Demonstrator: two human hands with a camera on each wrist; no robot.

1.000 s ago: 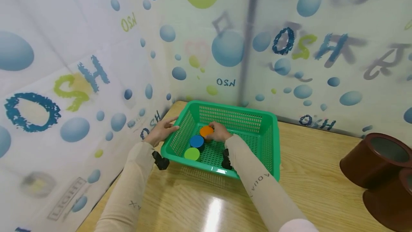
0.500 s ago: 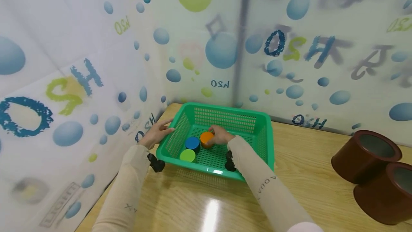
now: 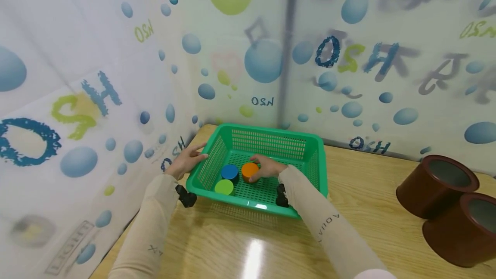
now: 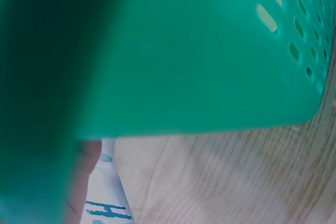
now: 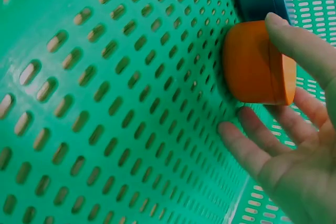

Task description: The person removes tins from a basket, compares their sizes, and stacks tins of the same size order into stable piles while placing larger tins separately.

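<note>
In the head view, my right hand (image 3: 267,168) reaches into the green plastic basket (image 3: 271,131), thumb and fingers around a small orange round lidded container (image 3: 249,170). The right wrist view shows the thumb at the lid's edge of the orange container (image 5: 252,64), with fingers on its other side. To its left on the basket floor stand a blue-topped round container (image 3: 230,172) and a light green one (image 3: 224,187). My left hand (image 3: 187,161) rests at the basket's left rim, thumb on the rim and fingers extended outside. In the left wrist view, the basket's wall (image 4: 184,72) hides most of that hand.
Two brown cylindrical pots (image 3: 434,188) lie tilted on the wooden table (image 3: 217,244) at the right. A patterned white curtain (image 3: 263,20) closes off the back, and another sheet (image 3: 77,111) the left side.
The right hand and the orange container have shifted nearer the front and right, away from the blue one. The left hand stays at the rim. The head view has turned slightly right.
</note>
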